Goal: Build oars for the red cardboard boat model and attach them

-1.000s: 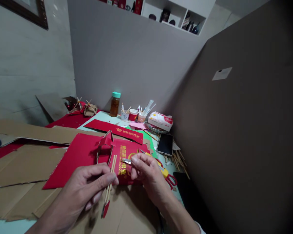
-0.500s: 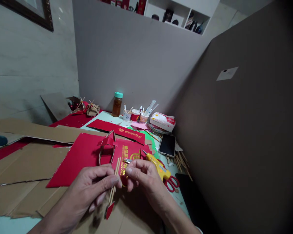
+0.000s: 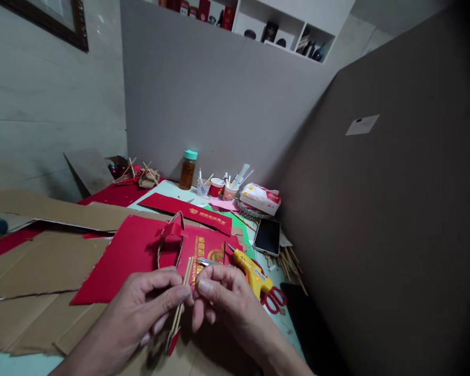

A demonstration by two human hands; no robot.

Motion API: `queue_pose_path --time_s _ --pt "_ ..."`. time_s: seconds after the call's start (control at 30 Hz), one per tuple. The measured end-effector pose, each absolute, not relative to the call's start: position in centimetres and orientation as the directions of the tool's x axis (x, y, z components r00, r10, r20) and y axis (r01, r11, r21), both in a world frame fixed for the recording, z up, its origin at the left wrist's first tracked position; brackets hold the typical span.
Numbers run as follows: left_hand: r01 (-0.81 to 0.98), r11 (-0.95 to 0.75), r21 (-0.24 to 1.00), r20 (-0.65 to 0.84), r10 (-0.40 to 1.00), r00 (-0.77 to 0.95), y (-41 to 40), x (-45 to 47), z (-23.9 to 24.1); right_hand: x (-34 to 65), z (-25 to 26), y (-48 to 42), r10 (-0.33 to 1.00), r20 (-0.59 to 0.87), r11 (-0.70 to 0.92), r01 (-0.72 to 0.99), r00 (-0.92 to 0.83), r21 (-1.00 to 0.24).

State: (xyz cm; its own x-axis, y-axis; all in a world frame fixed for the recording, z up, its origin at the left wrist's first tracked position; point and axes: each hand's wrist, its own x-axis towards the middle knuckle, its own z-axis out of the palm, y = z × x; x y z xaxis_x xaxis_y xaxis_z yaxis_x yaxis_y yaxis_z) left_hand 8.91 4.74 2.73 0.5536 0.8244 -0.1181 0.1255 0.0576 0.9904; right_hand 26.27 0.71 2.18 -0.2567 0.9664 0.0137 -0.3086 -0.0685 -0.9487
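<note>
Between the thumb and fingers of my left hand (image 3: pixel 152 303) are thin wooden sticks (image 3: pixel 179 313), slanting upward. A small red cardboard piece (image 3: pixel 173 342) sits at their lower end. My right hand (image 3: pixel 227 295) is closed in a pinch right beside the sticks; whatever is between its fingertips is hidden or too small to name. Behind the right fingers shows a silver metal piece (image 3: pixel 210 261), partly covered. Beyond both hands lies red cardboard with gold print (image 3: pixel 198 241), and a red cardboard loop (image 3: pixel 171 235) stands on the red sheets.
To the right are a yellow glue gun (image 3: pixel 253 269), red-handled scissors (image 3: pixel 274 300), a phone (image 3: pixel 267 236) and loose sticks (image 3: pixel 290 261). Cups of pens (image 3: pixel 230 193), a tissue pack (image 3: pixel 260 198) and a bottle (image 3: pixel 187 169) line the back. Brown cardboard (image 3: pixel 35 261) covers the left.
My right hand has shifted slightly left, bringing its fingertips closer to the sticks. My left hand keeps its hold on them. The view has tilted a little.
</note>
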Motion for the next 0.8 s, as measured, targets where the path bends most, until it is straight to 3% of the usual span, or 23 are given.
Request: queue_pose_path --time_s 0.13,0.33,0.47,0.6,0.7,0.8 --pt "0.140 0.105 0.985 -0.165 0.820 0.549 4.6 9.0 2.9 26.6 2.1 0.5 0.946 0.003 -0.108 -0.323 -0.326 -0.940" --pt "0.060 0.087 0.994 -0.105 0.854 0.510 5.0 8.7 2.7 27.3 1.9 0.0 0.913 0.037 -0.077 -0.260 -0.406 -0.963" --pt "0.087 0.078 0.993 -0.111 0.860 0.499 5.0 8.5 2.2 28.1 2.6 0.5 0.942 0.073 -0.014 -0.257 -0.327 -0.966" --pt "0.099 0.083 0.992 -0.122 0.860 0.496 4.7 8.4 2.1 29.3 4.2 0.7 0.982 0.118 0.129 0.064 -0.145 -0.990" --pt "0.134 0.055 0.989 -0.118 0.842 0.527 4.6 8.4 2.6 29.9 5.2 0.1 0.959 0.247 0.282 0.381 -0.139 -0.880" --pt "0.174 -0.044 0.984 -0.065 0.816 0.575 4.6 8.5 3.1 30.1 5.8 -0.8 0.928 0.296 0.373 0.545 -0.226 -0.751"
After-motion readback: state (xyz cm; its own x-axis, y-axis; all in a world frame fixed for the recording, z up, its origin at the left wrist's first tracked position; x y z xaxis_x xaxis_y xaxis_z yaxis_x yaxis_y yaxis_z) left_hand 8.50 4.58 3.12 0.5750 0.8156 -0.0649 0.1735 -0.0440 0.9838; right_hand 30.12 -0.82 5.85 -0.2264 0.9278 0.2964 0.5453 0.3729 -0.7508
